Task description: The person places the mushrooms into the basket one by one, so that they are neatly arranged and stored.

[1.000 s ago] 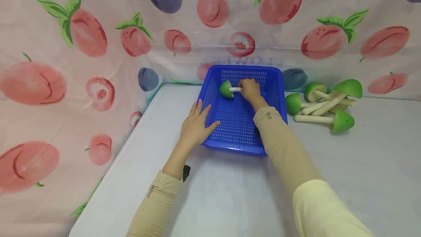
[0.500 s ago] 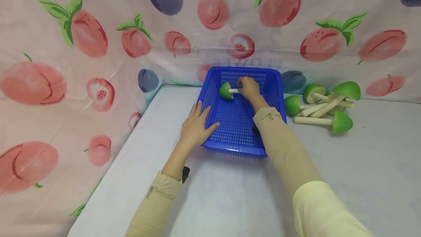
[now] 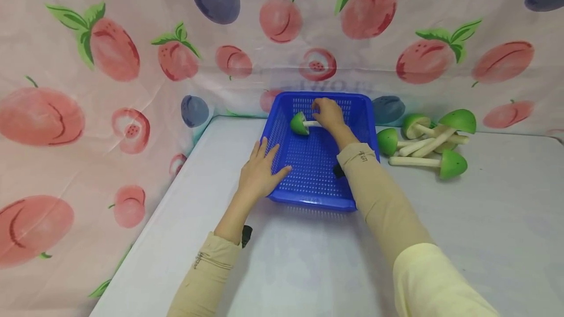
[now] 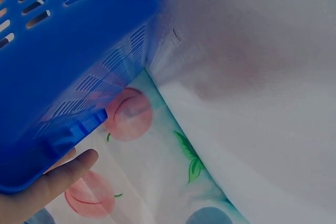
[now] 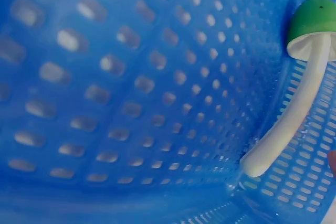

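Head view: flat white worktop point(image 3: 299, 263), carrying the lot.
Blue rectangular perforated plastic basket point(image 3: 308, 200): sitting right there.
Heap of green-capped, pale-stemmed mushrooms point(image 3: 434, 144): just beside it.
Left hand point(image 3: 257, 172): open grip, spread fingers at the basket's side.
Right hand point(image 3: 329, 112): inside, grip loose, holding nothing.
Lone green-capped, white-stemmed mushroom point(image 3: 299, 124): in the basket, near those fingers.

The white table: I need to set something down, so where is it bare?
Bare: between the left sleeve and right sleeve, nearer than the blue basket; left of the left sleeve, up to the patterned sheet; and the area right of the right sleeve, nearer than the mushroom heap. Crowded: right of the basket, where that heap lies.
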`<state>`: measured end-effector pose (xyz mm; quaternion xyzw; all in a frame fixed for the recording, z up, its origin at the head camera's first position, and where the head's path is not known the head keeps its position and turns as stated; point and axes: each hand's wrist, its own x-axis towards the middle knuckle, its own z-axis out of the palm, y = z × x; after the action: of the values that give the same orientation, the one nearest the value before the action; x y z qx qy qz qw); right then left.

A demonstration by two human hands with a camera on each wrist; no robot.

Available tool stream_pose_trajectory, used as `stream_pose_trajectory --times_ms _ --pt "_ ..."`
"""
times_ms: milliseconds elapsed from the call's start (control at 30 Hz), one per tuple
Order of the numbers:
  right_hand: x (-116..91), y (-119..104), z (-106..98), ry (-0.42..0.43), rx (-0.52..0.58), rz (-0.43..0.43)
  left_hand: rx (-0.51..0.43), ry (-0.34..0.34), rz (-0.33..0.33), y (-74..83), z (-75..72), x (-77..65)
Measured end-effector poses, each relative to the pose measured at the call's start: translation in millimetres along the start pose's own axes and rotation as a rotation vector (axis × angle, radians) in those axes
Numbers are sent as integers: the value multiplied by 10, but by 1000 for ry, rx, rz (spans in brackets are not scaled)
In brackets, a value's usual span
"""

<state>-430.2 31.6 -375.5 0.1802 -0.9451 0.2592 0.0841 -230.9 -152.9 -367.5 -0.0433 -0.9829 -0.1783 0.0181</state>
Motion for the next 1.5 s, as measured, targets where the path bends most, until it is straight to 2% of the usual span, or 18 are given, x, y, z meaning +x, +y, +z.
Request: stream_pose_trajectory --times_ms 400,533,667,800,867,967,1100,1200,1367,1500 --pt "-12 -111 -101 40 98 -14 12 -17 -1 12 9 -4" --pt "25 -265 -247 142 232 -68 43 -14 8 17 -15 21" --pt "36 -513 -459 285 424 -172 72 -14 7 15 -52 25" --pt "-22 -805 -683 345 513 -237 64 -27 9 19 -43 26" --pt "-74 -940 -782 354 511 -260 52 -29 9 29 -29 24" --pt "-174 -1106 -908 352 451 -310 45 -29 8 43 -4 22" --pt "-300 -1258 -1026 351 349 -386 48 -29 17 42 0 19" --pt "-408 -1326 -1099 345 324 -420 50 -25 22 35 -6 1" --pt "-628 -1305 -1234 356 295 -466 42 -26 21 45 13 -13" --pt "-786 -1202 -1315 372 269 -508 30 -16 24 48 10 -1"
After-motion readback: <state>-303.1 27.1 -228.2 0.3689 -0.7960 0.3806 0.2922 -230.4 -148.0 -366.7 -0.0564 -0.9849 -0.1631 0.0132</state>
